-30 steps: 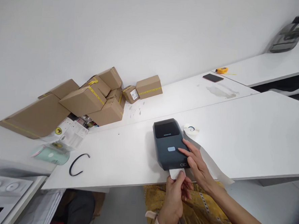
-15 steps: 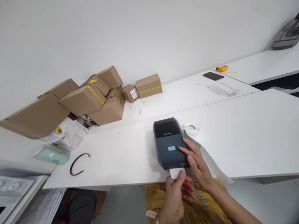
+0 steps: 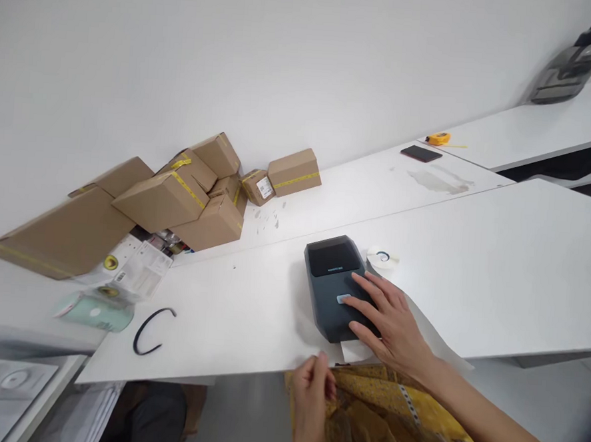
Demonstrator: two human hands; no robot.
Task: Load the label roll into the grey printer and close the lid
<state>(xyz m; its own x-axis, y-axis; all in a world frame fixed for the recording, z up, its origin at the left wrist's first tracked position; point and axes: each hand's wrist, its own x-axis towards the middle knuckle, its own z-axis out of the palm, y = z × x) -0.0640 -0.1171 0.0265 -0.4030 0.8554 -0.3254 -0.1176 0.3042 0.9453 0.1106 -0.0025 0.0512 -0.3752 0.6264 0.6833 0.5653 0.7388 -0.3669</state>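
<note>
A dark blue-grey label printer [image 3: 323, 303] lies on the white table, with a black glossy panel at its far end and a pale blue button [image 3: 343, 298] on top. My right hand [image 3: 394, 320] rests over it, fingers spread, the index fingertip at the button. A white paper strip [image 3: 355, 351] sticks out from the printer's near end, partly under my right hand. My left hand [image 3: 312, 389] is curled closed at the table's front edge, left of the strip and apart from it. Nothing shows in its fingers. Behind the printer lies a white label roll [image 3: 382, 257].
Cardboard boxes [image 3: 161, 199] with yellow tape are piled at the back left. Nearer are plastic-wrapped packets [image 3: 142, 272], a mint green pouch [image 3: 97, 312] and a black curved band [image 3: 153, 332]. A phone [image 3: 421, 153] and yellow tape measure [image 3: 437, 139] lie at the back right.
My left hand has let go of the paper strip and moved left and down. My right hand has shifted further over the printer, its index finger now at the button.
</note>
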